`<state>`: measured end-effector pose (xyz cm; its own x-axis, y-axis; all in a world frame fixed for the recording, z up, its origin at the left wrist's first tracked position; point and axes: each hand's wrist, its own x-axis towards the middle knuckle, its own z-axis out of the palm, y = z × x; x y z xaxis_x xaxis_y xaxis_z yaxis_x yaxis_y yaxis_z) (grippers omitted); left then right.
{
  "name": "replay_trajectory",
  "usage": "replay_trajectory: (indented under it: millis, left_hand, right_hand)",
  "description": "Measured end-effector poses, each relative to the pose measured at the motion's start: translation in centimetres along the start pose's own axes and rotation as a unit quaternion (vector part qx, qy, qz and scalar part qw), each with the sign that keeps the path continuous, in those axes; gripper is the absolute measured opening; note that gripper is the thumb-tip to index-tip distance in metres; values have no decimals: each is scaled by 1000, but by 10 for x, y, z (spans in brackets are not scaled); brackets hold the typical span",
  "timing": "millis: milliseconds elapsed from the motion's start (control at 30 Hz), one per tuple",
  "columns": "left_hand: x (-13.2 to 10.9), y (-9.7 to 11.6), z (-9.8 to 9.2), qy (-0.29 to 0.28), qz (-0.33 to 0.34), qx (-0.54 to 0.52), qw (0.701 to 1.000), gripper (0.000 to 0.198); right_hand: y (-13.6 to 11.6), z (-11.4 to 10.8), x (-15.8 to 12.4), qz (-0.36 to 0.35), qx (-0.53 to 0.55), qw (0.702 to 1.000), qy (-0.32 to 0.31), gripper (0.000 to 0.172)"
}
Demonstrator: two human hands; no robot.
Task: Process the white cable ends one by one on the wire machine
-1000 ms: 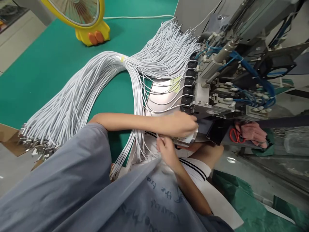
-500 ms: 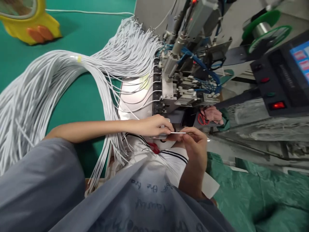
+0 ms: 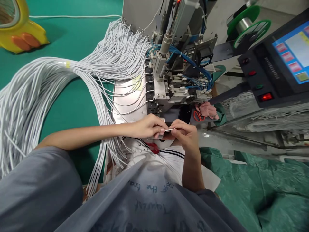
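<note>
My left hand [image 3: 151, 125] pinches a thin white cable [image 3: 169, 130] between thumb and fingers, just in front of the machine's near edge. On the cable's other end, my right hand [image 3: 185, 133] closes thumb and fingertips, so both hands meet over my lap. A large bundle of white cables [image 3: 55, 69] lies to the left, and its strands pass under my left forearm. Several single cables run into the black clamps [image 3: 150, 86] along the left side of the machine [image 3: 163, 74].
A yellow duck-shaped object [image 3: 24, 35] stands on the green mat [image 3: 72, 103]. Right of the machine are a control panel [image 3: 272, 71], a wire spool [image 3: 245, 25], red-handled scissors [image 3: 199, 116] and a pink cloth [image 3: 208, 110]. Green sheeting [image 3: 265, 180] lies lower right.
My right hand has come closer to my left, leaving less cable showing between them. The whole view has shifted, with the machine and mat now further left in the picture.
</note>
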<state>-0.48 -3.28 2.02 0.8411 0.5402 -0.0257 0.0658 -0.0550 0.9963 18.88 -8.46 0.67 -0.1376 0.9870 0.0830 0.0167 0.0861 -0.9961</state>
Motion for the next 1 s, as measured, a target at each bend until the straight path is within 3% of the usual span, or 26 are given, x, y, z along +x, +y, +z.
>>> replay_trajectory:
  millis: [167,267,433,567,733,800,933,1000]
  left_hand:
    - [0,6,-3,-6,68,124,990,23]
    - [0,5,0,30,91,146,985,23]
    - [-1,0,7,89,80,75,990,17]
    - [-1,2,5,106,111,120,981,18]
    - [-2,4,-5,99,175,283,938,25]
    - [-2,1,-4,114,170,303,931,26]
    - [0,-6,7,165,113,209,957,23]
    - [2,-9,9,165,72,164,970,22]
  right_hand:
    - [-4,-2,3,4,-23,1000,-16,10]
    - [0,5,2,-37,-18,999,34,4]
    - [14,24,-2,-64,13,990,124,10]
    - [10,29,-5,-83,-55,981,166,9]
    - [-6,17,-2,-95,-190,972,97,8]
    - [-6,16,1,-105,-182,973,91,9]
    - [4,31,4,-129,-118,970,166,12]
    - [11,40,4,-125,-86,967,203,14]
